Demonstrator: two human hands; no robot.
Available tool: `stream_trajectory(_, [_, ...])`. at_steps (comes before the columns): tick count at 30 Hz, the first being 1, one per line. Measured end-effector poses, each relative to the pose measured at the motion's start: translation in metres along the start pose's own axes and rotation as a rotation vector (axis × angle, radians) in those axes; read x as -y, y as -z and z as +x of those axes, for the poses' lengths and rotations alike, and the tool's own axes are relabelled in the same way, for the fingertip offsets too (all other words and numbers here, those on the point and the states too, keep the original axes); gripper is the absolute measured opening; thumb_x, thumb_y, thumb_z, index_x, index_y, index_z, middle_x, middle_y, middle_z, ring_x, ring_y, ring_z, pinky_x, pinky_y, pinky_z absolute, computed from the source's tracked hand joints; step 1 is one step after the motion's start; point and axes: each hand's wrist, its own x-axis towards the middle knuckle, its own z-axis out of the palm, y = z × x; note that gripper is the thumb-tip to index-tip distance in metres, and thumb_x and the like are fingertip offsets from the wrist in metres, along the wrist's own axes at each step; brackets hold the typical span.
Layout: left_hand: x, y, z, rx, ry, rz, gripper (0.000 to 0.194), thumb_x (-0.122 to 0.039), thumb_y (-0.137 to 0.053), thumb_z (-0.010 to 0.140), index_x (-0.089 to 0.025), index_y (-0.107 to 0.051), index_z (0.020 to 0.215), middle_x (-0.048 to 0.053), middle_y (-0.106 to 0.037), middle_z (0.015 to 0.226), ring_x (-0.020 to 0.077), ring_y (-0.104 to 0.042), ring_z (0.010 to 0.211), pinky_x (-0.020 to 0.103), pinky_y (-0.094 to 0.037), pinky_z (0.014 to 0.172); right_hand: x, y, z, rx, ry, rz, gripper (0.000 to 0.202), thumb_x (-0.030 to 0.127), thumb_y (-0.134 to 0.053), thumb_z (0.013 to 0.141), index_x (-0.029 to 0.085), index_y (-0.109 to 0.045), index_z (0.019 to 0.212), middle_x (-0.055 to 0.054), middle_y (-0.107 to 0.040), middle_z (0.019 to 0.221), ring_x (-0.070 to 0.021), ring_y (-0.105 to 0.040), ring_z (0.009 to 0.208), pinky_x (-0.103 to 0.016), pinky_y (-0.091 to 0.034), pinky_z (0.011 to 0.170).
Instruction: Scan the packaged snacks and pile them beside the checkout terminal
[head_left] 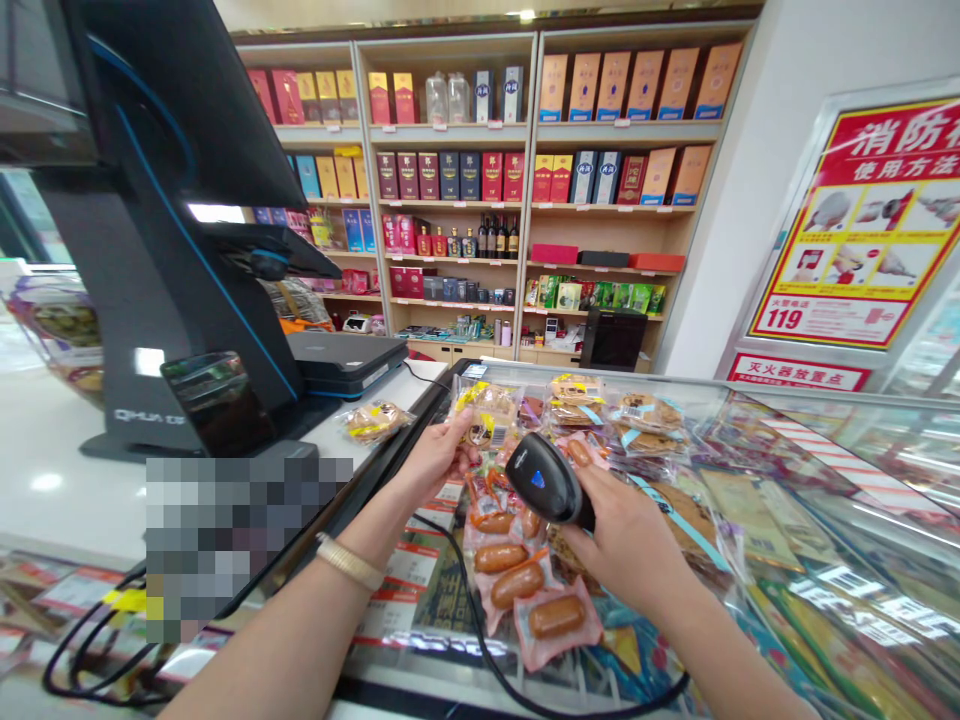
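My left hand [442, 452] pinches the edge of a clear snack packet [491, 402] with a barcode facing up. A black barcode scanner [546, 480] is gripped in my right hand [626, 525], its head angled toward that packet. Below the scanner, several wrapped sausages [517, 583] lie on the glass counter. Stacked cookie packets [651, 415] sit beyond my right hand, and a large flat packet [686, 515] lies to its right. The scanner's black cable [471, 600] loops down across the glass.
A checkout machine [180, 250] stands on the white counter [45, 500] at the left. Beside it lies another snack packet [375, 420]. The glass counter [825, 400] extends right, with goods beneath. Shelves of boxes [450, 175] line the back wall.
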Motion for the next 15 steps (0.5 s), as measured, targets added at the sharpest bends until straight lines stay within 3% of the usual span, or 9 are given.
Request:
stream_trajectory(4, [-0.001,-0.001,0.001,-0.05,0.01,-0.058,0.04,-0.05,-0.065,0.081,-0.015,-0.053,0.065,0.002,-0.059,0.051,0.0046,-0.042,0.035,0.014,-0.023,0.032,-0.002,-0.001,0.0,-0.004,-0.009,0.042,0.017,0.023,-0.054,0.08,0.02,-0.058,0.096,-0.006,-0.066,0.092,-0.0242,-0.064,0.086,-0.034,-0.047,0.075])
stream_trajectory(7, [-0.006,0.005,0.008,-0.179,-0.015,-0.211,0.029,-0.035,-0.061,0.087,-0.013,-0.055,0.069,0.003,-0.061,0.054,0.0048,-0.046,0.037,0.013,-0.028,0.034,-0.006,-0.005,0.0,-0.035,-0.009,0.076,0.024,0.024,-0.055,0.079,0.02,-0.059,0.103,-0.01,-0.067,0.105,-0.0265,-0.064,0.098,-0.037,-0.049,0.083])
stream_trajectory(11, [-0.018,0.031,0.021,-0.519,-0.052,-0.407,0.018,-0.022,-0.053,0.093,-0.013,-0.056,0.078,0.002,-0.063,0.062,0.0049,-0.055,0.044,0.011,-0.038,0.04,-0.011,-0.009,0.0,-0.109,-0.005,0.094,0.04,0.024,-0.053,0.078,0.018,-0.057,0.118,-0.014,-0.062,0.126,-0.0294,-0.06,0.115,-0.042,-0.049,0.093])
stream_trajectory(15, [-0.026,0.063,0.026,-0.68,-0.038,-0.403,0.021,-0.017,-0.039,0.097,-0.013,-0.053,0.082,-0.001,-0.059,0.059,0.0029,-0.052,0.041,0.01,-0.038,0.041,-0.012,-0.011,0.001,-0.129,-0.008,0.094,0.043,0.025,-0.052,0.078,0.018,-0.057,0.12,-0.014,-0.065,0.121,-0.03,-0.062,0.114,-0.041,-0.052,0.09])
